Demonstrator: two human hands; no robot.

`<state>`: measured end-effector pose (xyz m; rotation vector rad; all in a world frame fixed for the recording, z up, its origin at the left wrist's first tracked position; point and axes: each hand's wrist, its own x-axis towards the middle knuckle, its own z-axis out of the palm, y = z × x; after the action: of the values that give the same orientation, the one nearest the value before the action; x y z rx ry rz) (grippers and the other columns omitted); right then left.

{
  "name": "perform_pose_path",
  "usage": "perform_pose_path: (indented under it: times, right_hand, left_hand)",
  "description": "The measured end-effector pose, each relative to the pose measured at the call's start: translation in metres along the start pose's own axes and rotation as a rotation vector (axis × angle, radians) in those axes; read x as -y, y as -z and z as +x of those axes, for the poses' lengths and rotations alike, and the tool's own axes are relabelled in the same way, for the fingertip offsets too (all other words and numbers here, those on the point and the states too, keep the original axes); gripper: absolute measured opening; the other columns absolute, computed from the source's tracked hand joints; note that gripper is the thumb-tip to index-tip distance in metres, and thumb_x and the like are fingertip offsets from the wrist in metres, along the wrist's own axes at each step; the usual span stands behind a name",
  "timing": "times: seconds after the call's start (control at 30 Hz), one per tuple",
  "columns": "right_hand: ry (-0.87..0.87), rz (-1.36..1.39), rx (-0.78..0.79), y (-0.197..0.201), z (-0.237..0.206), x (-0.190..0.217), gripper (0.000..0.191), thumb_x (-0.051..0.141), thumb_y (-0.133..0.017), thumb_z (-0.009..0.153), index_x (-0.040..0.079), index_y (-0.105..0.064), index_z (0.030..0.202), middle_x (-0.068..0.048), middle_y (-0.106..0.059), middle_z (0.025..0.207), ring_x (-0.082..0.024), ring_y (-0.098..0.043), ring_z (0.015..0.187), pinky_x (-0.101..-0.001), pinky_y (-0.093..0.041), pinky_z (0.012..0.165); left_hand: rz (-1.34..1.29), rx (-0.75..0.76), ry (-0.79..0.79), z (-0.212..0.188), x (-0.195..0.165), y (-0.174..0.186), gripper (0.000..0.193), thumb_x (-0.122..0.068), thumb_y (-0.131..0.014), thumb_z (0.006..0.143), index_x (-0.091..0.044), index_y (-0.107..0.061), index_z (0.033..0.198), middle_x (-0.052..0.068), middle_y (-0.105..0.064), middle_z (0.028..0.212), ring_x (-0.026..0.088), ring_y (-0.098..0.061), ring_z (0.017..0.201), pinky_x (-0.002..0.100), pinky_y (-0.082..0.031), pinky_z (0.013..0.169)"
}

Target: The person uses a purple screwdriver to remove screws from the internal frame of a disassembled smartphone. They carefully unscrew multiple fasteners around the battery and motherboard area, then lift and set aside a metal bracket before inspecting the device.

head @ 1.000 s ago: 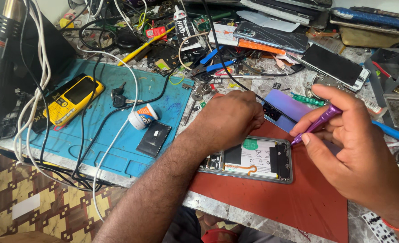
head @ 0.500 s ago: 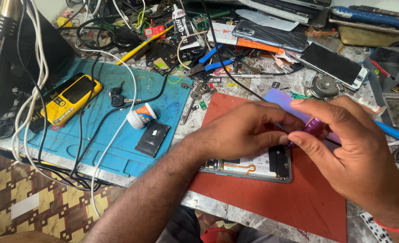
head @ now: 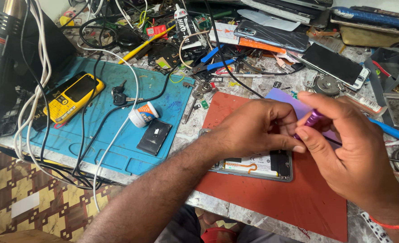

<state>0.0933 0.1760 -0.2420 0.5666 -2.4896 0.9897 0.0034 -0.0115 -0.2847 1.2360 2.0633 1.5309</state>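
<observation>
Purple screwdriver [head: 315,119] slanted, tip down-left

The pale marbled stone desk [head: 195,130] is crowded from edge to edge. A blue rubber work mat [head: 118,148] covers its left part, and a red rubber mat [head: 298,202] lies to the right of it, reaching the near edge. Along the far side lie a black-screened smartphone with a white frame [head: 336,65], a dark glossy phone back cover [head: 271,35] and a blue-handled pair of pliers [head: 215,58]. A few small silver keys [head: 198,92] rest on the bare stone between the two mats, and white cables [head: 26,112] trail over the left edge.
</observation>
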Motion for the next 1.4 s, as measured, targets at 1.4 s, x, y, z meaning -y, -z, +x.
perform_pose_path:
  times: [1.4]
  right_hand:
    - [-0.105, -0.011, 0.168, -0.004, -0.006, -0.018, 0.082, 0.007, -0.075, 0.089, 0.012, -0.032, 0.158, -0.01, -0.066, 0.11, -0.014, -0.065, 0.101, -0.0278, -0.06, 0.087]
  left_hand:
    - [0.366, 0.044, 0.004, -0.01, -0.007, 0.019, 0.016, -0.017, -0.067, 0.089, -0.012, -0.072, 0.104, 0.004, -0.071, 0.102, 0.021, -0.072, 0.098, 0.036, -0.057, 0.085]
